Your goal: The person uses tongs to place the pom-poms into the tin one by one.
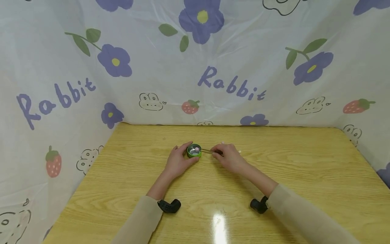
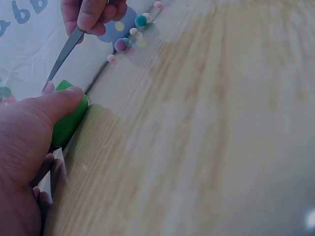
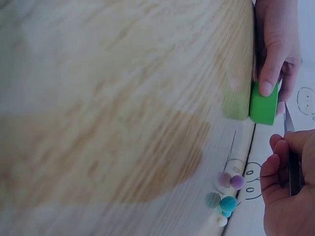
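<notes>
A small round green tin (image 1: 194, 156) with a silvery inside stands on the table. My left hand (image 1: 177, 162) holds it from the left, thumb on the near side and fingers round the back. In my right hand (image 1: 230, 158) is a pair of metal tweezers (image 2: 63, 58), gripped between thumb and fingers and pointing left to the tin. A pale pink pom-pom (image 2: 48, 88) is at the tweezers' tips by the tin's rim. Whether the tips still pinch it cannot be told. Behind the right hand lie loose pom-poms, among them a purple one (image 3: 237, 182) and a teal one (image 3: 228, 203).
The wood-grain table (image 1: 122, 162) reaches back to a hanging white cloth (image 1: 158, 67) printed with flowers and rabbits. Black wrist cameras (image 1: 169, 205) sit at both sleeve cuffs, above the tabletop. Light glares off the table's near middle.
</notes>
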`<action>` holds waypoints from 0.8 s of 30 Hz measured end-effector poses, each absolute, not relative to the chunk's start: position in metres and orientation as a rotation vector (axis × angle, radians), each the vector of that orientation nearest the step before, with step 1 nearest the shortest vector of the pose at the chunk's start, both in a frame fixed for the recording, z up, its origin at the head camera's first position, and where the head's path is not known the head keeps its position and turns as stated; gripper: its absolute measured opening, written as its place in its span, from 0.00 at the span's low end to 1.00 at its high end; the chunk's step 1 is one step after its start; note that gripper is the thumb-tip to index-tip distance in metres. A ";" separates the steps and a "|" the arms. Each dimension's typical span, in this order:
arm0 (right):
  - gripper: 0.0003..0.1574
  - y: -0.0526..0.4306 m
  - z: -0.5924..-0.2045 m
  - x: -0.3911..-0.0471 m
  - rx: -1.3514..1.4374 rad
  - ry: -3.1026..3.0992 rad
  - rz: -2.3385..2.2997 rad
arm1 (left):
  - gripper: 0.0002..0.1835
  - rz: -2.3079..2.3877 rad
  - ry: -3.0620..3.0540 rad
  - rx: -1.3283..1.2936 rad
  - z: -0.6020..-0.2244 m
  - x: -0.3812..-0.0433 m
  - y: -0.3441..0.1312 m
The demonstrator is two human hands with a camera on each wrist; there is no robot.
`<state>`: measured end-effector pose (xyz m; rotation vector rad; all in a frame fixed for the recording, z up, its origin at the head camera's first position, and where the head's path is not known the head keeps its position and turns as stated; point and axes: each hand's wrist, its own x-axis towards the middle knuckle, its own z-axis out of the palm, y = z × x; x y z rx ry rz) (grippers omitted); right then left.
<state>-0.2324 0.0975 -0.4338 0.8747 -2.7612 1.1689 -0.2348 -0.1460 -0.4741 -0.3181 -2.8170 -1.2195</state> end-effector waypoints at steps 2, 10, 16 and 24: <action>0.10 0.097 -0.433 -0.233 0.861 -2.757 1.182 | 0.37 -1.214 -2.816 -0.317 -0.475 -0.235 -0.146; 0.11 0.097 -0.433 -0.234 0.825 -2.762 1.195 | 0.37 -1.194 -2.811 -0.338 -0.474 -0.236 -0.145; 0.10 0.099 -0.434 -0.234 0.854 -2.711 1.194 | 0.37 -1.195 -2.800 -0.345 -0.474 -0.235 -0.145; 0.11 0.105 -0.435 -0.234 0.832 -2.721 1.195 | 0.36 -1.191 -2.787 -0.350 -0.475 -0.235 -0.145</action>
